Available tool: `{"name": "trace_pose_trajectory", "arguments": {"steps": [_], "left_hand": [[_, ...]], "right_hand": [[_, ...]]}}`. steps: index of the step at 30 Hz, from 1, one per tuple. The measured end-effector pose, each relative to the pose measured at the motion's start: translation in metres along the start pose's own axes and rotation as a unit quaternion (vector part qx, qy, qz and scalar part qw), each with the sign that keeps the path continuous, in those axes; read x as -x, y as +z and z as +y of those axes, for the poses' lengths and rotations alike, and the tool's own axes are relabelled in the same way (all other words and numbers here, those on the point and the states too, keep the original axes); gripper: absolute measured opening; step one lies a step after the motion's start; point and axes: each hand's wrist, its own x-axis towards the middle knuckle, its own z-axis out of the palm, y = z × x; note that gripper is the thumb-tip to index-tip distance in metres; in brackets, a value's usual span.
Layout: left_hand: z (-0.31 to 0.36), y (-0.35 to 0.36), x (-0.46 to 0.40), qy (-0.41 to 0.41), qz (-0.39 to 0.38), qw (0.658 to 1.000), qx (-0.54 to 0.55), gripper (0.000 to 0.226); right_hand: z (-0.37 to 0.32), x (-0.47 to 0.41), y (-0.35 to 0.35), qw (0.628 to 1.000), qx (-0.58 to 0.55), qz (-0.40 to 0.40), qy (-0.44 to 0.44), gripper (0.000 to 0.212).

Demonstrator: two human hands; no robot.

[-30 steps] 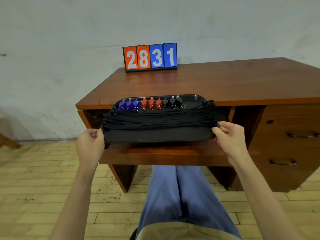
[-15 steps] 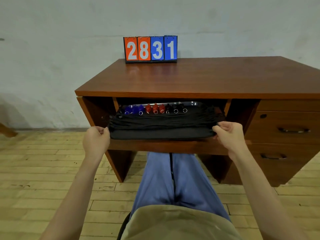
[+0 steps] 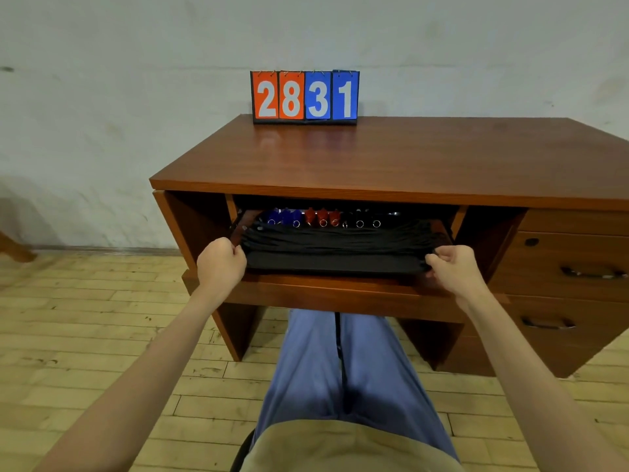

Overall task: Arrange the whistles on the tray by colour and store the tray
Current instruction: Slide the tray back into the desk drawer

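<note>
A black tray (image 3: 335, 264) lies on the pull-out shelf (image 3: 340, 291) under the desk top. Along its far side stand three blue whistles (image 3: 284, 218), three red whistles (image 3: 321, 218) and three black whistles (image 3: 360, 220) in a row, grouped by colour. Their black cords (image 3: 340, 238) lie bundled across the tray's middle. My left hand (image 3: 221, 262) grips the tray's near left corner. My right hand (image 3: 454, 269) grips the near right corner. The tray's far edge is in shadow under the desk top.
The brown wooden desk (image 3: 391, 158) carries a flip scoreboard (image 3: 304, 96) reading 2831 at its back edge. Drawers with dark handles (image 3: 590, 272) fill the desk's right side. My legs in blue trousers (image 3: 340, 369) sit below the shelf, over a wooden plank floor.
The tray has moved from a raised position at the desk's front edge down onto the shelf and further in under the desk top. Both hands kept their hold on its corners.
</note>
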Motion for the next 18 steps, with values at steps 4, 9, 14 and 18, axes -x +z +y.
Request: {"name": "trace_pose_trajectory", "arguments": {"steps": [4,9,14,18], "left_hand": [[0.004,0.007,-0.006,0.007,0.004,1.0,-0.017,0.032],[0.009,0.013,-0.013,0.017,-0.005,0.999,-0.044,0.029],[0.001,0.021,-0.015,0.027,-0.021,0.997,-0.069,0.028],[-0.006,0.026,-0.01,0.041,-0.013,0.997,-0.065,0.028]], "right_hand": [[0.007,-0.011,0.0,0.998,0.066,-0.022,0.007,0.045],[0.009,-0.024,0.002,0.987,0.158,-0.015,-0.007,0.034],[0.015,-0.03,0.009,0.969,0.247,-0.011,-0.017,0.026],[0.019,-0.025,0.014,0.959,0.28,0.008,-0.037,0.03]]}}
